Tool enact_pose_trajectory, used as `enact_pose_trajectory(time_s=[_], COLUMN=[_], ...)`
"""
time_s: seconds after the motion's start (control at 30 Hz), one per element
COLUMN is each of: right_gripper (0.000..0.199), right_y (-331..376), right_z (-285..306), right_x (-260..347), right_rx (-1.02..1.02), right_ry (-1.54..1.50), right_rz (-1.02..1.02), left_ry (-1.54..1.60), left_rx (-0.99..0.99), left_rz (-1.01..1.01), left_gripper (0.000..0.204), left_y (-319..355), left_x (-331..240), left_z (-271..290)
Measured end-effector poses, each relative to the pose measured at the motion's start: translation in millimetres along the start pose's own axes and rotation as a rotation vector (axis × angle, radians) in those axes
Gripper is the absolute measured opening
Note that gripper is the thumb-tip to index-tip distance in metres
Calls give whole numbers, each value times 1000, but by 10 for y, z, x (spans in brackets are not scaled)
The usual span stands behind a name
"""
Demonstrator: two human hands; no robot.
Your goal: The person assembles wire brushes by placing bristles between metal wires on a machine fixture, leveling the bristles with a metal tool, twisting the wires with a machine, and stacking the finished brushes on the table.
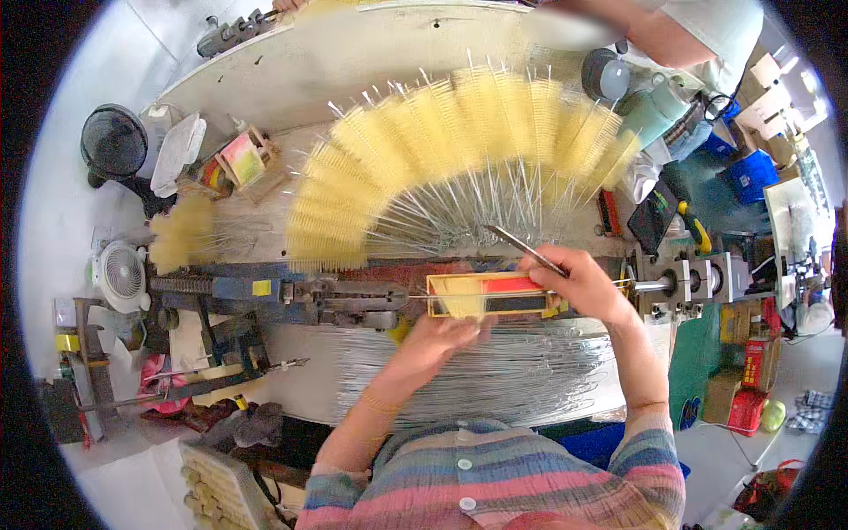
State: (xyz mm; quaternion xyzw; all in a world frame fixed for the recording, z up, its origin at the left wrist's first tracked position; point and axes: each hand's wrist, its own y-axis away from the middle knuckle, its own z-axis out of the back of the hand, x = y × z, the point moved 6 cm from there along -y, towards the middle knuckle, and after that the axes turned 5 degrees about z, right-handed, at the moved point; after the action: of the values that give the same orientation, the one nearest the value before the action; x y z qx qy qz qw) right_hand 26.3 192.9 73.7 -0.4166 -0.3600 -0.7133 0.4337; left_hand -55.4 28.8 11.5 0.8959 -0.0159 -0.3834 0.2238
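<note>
My right hand (583, 281) is closed around a slim, dark, pointed tool (512, 238), whose tip points up and left. The hand is above the right part of a narrow yellow-edged tray (512, 305) with a red strip. My left hand (442, 340) is at the tray's near left edge, its fingers blurred and closed on a bunch of pale yellow bristles (461, 299). A thin wire runs along the tray between a dark metal clamp (358, 300) on the left and a metal spindle (654, 284) on the right.
Beyond the tray, yellow wire-stemmed brushes (495, 119) lie fanned out. Many bent metal wires (477, 371) lie close to my body. A small fan (122, 276) is on the left; a green bottle (654, 115) stands far right. Another person's arm (671, 35) shows at the top.
</note>
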Motion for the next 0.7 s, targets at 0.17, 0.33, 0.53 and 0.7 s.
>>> enact_pose_trajectory(time_s=[0.17,0.33,0.53,0.7], right_gripper=[23,25,18,18], right_y=[20,-30,-631,-770], right_z=[131,160,-289,-656], right_x=[77,209,395,500], right_rx=[-281,-442,36,343], right_ry=[319,477,363,307], right_rz=[261,131,446,384], left_ry=[451,622,664,646], left_rx=[132,-25,73,111], left_rz=[-32,-139,-78,-130], left_gripper=[34,41,48,48], left_y=[-145,-201,-336,-329], left_x=[291,104,251,217], left_z=[-63,-75,-277,-281])
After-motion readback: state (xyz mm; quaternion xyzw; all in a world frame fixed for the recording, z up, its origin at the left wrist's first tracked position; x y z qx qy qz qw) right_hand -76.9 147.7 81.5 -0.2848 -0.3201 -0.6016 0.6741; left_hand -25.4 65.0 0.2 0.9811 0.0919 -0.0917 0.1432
